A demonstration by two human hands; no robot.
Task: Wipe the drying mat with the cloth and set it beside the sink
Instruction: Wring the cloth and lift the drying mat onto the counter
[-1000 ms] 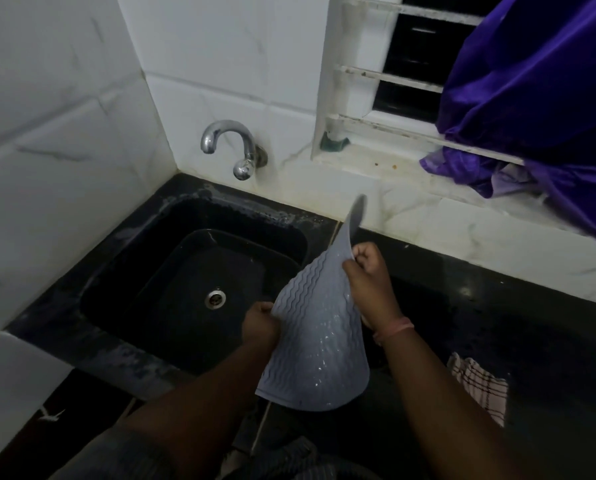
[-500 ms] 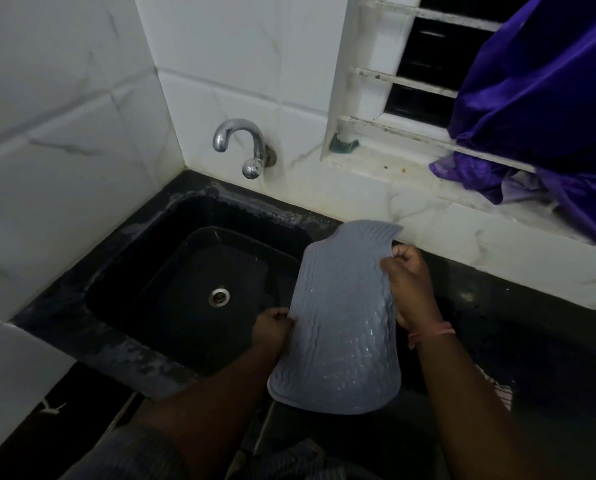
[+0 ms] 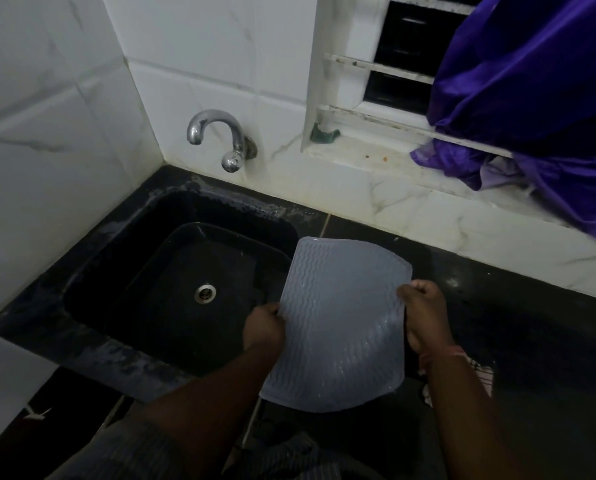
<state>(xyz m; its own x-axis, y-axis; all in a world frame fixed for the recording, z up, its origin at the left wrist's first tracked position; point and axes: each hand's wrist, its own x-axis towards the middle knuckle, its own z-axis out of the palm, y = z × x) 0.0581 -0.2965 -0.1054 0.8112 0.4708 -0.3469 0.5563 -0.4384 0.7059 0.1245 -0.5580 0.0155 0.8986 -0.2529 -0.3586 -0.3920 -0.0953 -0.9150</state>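
Midair, the grey drying mat [image 3: 338, 323] hangs between sink [image 3: 92, 306] and black worktop [image 3: 531, 323], left hand [image 3: 264, 329] and right hand [image 3: 424, 315] each pinching 1 edge, apparently to spread it flat; a checked cloth [image 3: 481, 374] lies just beside.

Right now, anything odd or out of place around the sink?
Purple satin fabric droops from the window grille onto the white tiled ledge. Whitish residue streaks the black stone sink rim. The grey ribbed silicone drying mat looks intact, bowed between both hands.
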